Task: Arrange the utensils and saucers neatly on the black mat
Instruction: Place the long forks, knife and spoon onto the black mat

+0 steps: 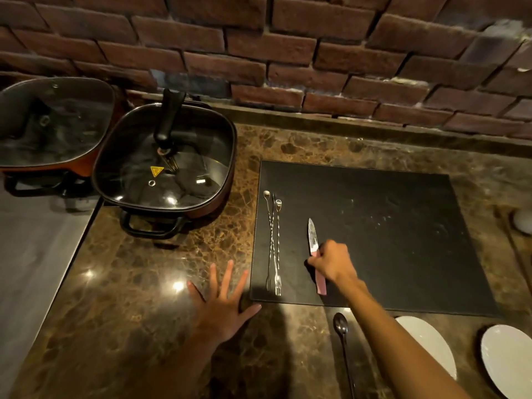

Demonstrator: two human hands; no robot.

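Note:
A black mat (388, 226) lies on the marble counter. Two long twisted bar forks (274, 243) lie side by side along its left edge, tines toward me. To their right a pink-handled knife (313, 237) lies on the mat with its blade pointing away, and my right hand (334, 262) is closed around its handle. My left hand (223, 305) rests flat on the counter just left of the mat, fingers spread. A long dark spoon (342, 338) lies on the counter below the mat. Two white saucers (431, 341) (509, 358) sit at the lower right, off the mat.
Two square electric pots with glass lids stand at the left, the nearer one (165, 162) close to the mat's left edge, the other (51, 125) behind it. A brick wall runs along the back. A pale round object (522, 221) sits at the right edge.

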